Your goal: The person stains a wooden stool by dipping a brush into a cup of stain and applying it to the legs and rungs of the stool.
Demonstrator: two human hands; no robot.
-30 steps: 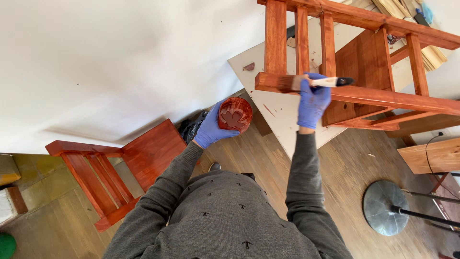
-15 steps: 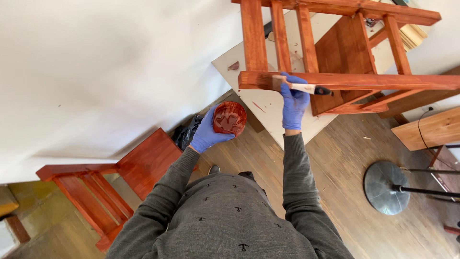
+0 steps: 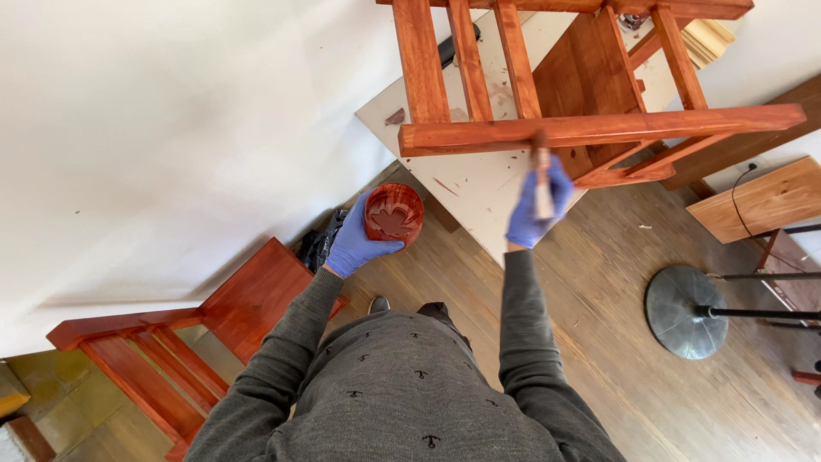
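Observation:
A red-brown stained wooden chair (image 3: 590, 128) lies tipped on a white board (image 3: 483, 184). My right hand (image 3: 537, 201), in a blue glove, grips a paintbrush (image 3: 542, 175) whose bristles touch the underside of the chair's long rail. The brush handle points back toward me. My left hand (image 3: 355, 239), also gloved in blue, holds a small round cup of red-brown stain (image 3: 393, 212) to the left of the board's corner, above the floor.
A second stained chair (image 3: 184, 338) lies on the floor at lower left. A round metal stand base (image 3: 684, 312) with a pole sits at right on the wooden floor. A plain wood panel (image 3: 761, 201) is at far right. A black bag (image 3: 321, 239) lies by the wall.
My right hand has turned the brush from lying along the rail to pointing up at it, and shifted right along the rail. The cup hand has held steady while my head moved.

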